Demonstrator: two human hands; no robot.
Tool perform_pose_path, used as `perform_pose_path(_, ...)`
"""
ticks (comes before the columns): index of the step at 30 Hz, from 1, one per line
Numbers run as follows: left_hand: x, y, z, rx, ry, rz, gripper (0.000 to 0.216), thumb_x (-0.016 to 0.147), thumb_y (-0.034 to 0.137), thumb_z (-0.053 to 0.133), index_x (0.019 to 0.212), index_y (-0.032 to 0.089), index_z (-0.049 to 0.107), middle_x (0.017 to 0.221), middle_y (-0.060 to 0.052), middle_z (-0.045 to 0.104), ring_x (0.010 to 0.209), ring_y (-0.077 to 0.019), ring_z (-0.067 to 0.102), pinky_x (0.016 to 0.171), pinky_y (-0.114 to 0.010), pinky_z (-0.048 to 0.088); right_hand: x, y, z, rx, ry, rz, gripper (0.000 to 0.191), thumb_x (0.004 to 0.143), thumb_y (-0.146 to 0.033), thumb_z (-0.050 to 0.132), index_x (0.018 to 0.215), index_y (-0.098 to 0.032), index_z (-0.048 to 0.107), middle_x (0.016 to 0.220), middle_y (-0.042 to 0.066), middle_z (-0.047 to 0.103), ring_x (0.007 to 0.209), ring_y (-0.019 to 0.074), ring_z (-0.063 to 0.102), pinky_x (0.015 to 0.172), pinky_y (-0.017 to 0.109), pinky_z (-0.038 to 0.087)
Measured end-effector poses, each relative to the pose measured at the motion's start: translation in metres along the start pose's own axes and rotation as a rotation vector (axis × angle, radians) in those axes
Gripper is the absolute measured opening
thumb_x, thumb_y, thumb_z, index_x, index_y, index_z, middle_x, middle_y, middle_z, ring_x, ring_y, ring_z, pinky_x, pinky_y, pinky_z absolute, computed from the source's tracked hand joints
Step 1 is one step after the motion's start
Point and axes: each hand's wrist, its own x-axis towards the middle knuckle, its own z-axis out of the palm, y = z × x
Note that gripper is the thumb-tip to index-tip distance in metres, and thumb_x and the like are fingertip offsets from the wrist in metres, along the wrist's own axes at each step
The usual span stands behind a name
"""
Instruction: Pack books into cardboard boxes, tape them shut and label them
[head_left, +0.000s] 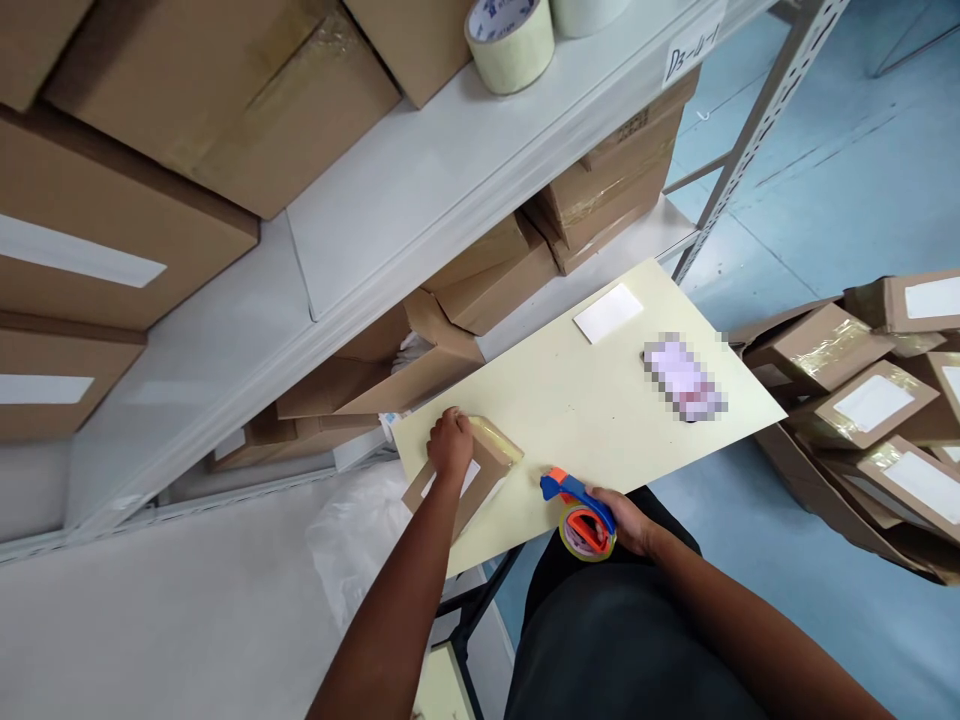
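Observation:
A small cardboard box (489, 462) rests at the near left end of the cream tabletop (555, 400), with shiny tape along its far edge and a white label partly hidden by my forearm. My left hand (451, 440) is closed on the box's far left edge, its fingertips mostly out of sight. In my right hand (626, 520) is a blue and orange tape dispenser (577, 497) carrying a roll of tape. It is held just off the near edge of the tabletop, in front of my body, apart from the box.
A white card (609, 313) and a pixelated phone-shaped item (684, 378) lie on the tabletop. To the right, a large carton (795, 470) holds several labelled boxes. Shelving (420, 190) with cartons and a tape roll (511, 50) runs along the far side. Clear plastic (349, 530) hangs at left.

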Motion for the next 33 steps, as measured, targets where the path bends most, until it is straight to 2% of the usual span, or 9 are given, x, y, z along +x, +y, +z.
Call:
perform_pose_path(3, -0.015, -0.011, -0.005, -0.041, 0.054, 0.409, 0.049, 0.098, 0.041, 0.046, 0.139, 0.015, 0.054, 0.144, -0.018, 0.056, 0.136, -0.0315, 0.049, 0.111, -0.046, 0.039, 0.003, 0.000, 0.000, 0.004, 0.004, 0.009, 0.031, 0.091, -0.042, 0.061, 0.100, -0.015, 0.073, 0.090, 0.010, 0.078, 0.081, 0.0226, 0.073, 0.088, 0.037, 0.056)
perform_pose_path(6, -0.034, -0.023, -0.013, 0.018, -0.167, 0.945, 0.060, 0.089, 0.050, 0.062, 0.141, 0.022, 0.053, 0.149, -0.013, 0.052, 0.144, -0.0311, 0.040, 0.122, -0.049, 0.027, 0.001, -0.003, -0.003, 0.051, -0.045, 0.039, 0.033, 0.093, -0.043, 0.057, 0.102, -0.015, 0.073, 0.093, 0.010, 0.078, 0.083, 0.0230, 0.073, 0.092, 0.038, 0.055)
perform_pose_path(7, -0.039, -0.026, -0.015, 0.051, -0.244, 1.057, 0.060, 0.088, 0.051, 0.064, 0.141, 0.025, 0.054, 0.147, -0.011, 0.053, 0.143, -0.0308, 0.041, 0.123, -0.050, 0.025, 0.000, -0.004, -0.005, 0.066, -0.048, 0.042, 0.034, 0.093, -0.043, 0.056, 0.102, -0.015, 0.073, 0.092, 0.010, 0.078, 0.083, 0.0227, 0.073, 0.092, 0.038, 0.055)
perform_pose_path(9, -0.042, -0.027, -0.016, 0.093, -0.296, 1.141, 0.053, 0.089, 0.047, 0.063, 0.138, 0.026, 0.057, 0.141, -0.010, 0.059, 0.139, -0.0295, 0.046, 0.124, -0.050, 0.023, -0.003, -0.010, -0.007, 0.086, -0.039, 0.033, 0.034, 0.094, -0.044, 0.056, 0.101, -0.015, 0.073, 0.091, 0.009, 0.078, 0.082, 0.0222, 0.073, 0.093, 0.038, 0.055)
perform_pose_path(12, -0.032, -0.015, -0.009, 0.084, -0.198, 1.045, 0.040, 0.093, 0.042, 0.058, 0.128, 0.024, 0.063, 0.126, -0.010, 0.067, 0.125, -0.0279, 0.055, 0.122, -0.048, 0.025, -0.004, -0.026, -0.001, 0.105, -0.052, 0.000, 0.037, 0.096, -0.046, 0.054, 0.103, -0.015, 0.073, 0.095, 0.009, 0.079, 0.089, 0.0233, 0.074, 0.096, 0.037, 0.054)
perform_pose_path(18, -0.003, 0.029, 0.013, -0.030, 0.022, 0.637, 0.026, 0.094, 0.038, 0.053, 0.110, 0.025, 0.069, 0.113, -0.007, 0.073, 0.110, -0.0273, 0.060, 0.116, -0.048, 0.026, 0.014, -0.059, 0.039, 0.206, -0.042, -0.071, 0.040, 0.097, -0.048, 0.053, 0.111, -0.014, 0.071, 0.108, 0.011, 0.078, 0.099, 0.0234, 0.074, 0.099, 0.039, 0.055)
perform_pose_path(21, 0.003, 0.038, 0.015, -0.053, 0.063, 0.513, 0.024, 0.095, 0.035, 0.051, 0.107, 0.026, 0.070, 0.113, -0.005, 0.075, 0.110, -0.0261, 0.061, 0.117, -0.045, 0.022, 0.013, -0.044, 0.041, 0.195, -0.002, -0.045, 0.036, 0.096, -0.045, 0.055, 0.104, -0.015, 0.072, 0.100, 0.009, 0.079, 0.094, 0.0232, 0.074, 0.096, 0.038, 0.056)
perform_pose_path(28, 0.022, 0.029, 0.011, -0.038, 0.088, 0.062, 0.027, 0.096, 0.032, 0.046, 0.107, 0.026, 0.070, 0.113, -0.007, 0.074, 0.109, -0.0284, 0.061, 0.106, -0.043, 0.030, -0.010, 0.032, 0.001, -0.002, 0.007, 0.068, 0.037, 0.089, -0.045, 0.061, 0.094, -0.011, 0.075, 0.090, 0.013, 0.079, 0.084, 0.0243, 0.075, 0.092, 0.037, 0.056)
perform_pose_path(33, 0.025, 0.026, 0.016, -0.040, 0.121, 0.027, 0.030, 0.098, 0.034, 0.044, 0.111, 0.024, 0.070, 0.112, -0.011, 0.073, 0.109, -0.0305, 0.060, 0.102, -0.044, 0.033, -0.009, 0.020, 0.002, -0.121, 0.005, 0.087, 0.036, 0.090, -0.045, 0.062, 0.093, -0.012, 0.076, 0.090, 0.012, 0.079, 0.081, 0.0232, 0.073, 0.087, 0.037, 0.057)
